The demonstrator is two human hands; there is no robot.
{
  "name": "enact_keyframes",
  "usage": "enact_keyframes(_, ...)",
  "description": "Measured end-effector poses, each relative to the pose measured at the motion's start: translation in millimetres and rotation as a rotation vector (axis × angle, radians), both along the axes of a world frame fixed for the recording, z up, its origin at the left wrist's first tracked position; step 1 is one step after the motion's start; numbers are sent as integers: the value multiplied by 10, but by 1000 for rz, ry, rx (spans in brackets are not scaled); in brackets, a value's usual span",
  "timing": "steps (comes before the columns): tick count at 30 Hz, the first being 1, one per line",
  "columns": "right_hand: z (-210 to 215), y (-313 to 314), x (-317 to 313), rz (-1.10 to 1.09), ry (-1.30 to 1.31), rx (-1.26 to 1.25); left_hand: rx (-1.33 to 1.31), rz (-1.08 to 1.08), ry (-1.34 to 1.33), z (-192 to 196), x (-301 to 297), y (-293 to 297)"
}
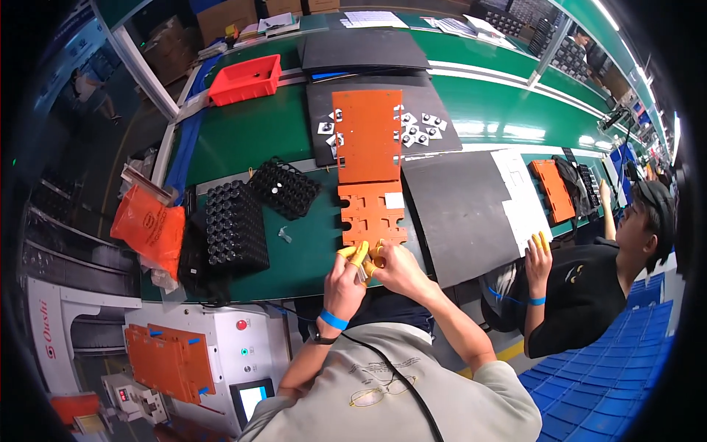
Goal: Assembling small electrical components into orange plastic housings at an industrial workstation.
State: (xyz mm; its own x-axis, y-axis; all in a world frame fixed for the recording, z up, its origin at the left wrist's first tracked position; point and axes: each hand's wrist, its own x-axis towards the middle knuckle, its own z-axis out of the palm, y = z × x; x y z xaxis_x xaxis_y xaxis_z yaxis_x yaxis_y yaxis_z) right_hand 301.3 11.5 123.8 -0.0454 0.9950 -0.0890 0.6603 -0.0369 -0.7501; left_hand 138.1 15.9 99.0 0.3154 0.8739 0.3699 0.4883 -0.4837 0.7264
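Observation:
My left hand (345,286) and my right hand (401,271) meet at the near edge of an orange fixture plate, with yellow finger covers on several fingertips. Their fingers are pinched together around something small and pale that I cannot make out. The orange plate's base (361,214) has cut-outs and notched sides, with a white label (395,200) on its right. Beyond it, an orange flat panel (368,140) adjoins its far edge. Small black round parts on white squares (416,132) lie on both sides of that panel, on a dark sheet.
Left of the plate are black trays with round cells (234,225) (286,188) and an orange plastic bag (151,225). A red bin (247,79) stands farther back. A dark board (464,221) lies to the right, near a co-worker (582,280). A machine (221,331) stands lower left.

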Motion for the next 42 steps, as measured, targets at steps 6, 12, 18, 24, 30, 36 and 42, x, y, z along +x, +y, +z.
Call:
enact_keyframes(6, -245, 55, 220, -307, 8, 10, -70, 16, -88, -83, 118, -48)
enact_keyframes(12, -702, 507, 856, -499, -139, 15, -7, 33, -82, -79, -39, -8)
enact_keyframes(18, -942, 838, 1142, -304, 28, -462, -73, 15, -92, -133, -144, -12)
enact_keyframes(24, -762, 992, 1191, -272, 47, -517, -579, 2, -487, -336, -225, -63)
enact_keyframes(30, -628, 1131, 776, -241, -664, -153, -1055, -201, -1191, -623, -442, 10)
enact_keyframes(36, 209, 1356, -533, 85, -418, 176, -1228, -140, -1390, -741, -802, -29)
enact_keyframes(42, 64, 1903, -1740, 383, -238, 544, -1087, -42, -1158, -764, -1131, -269)
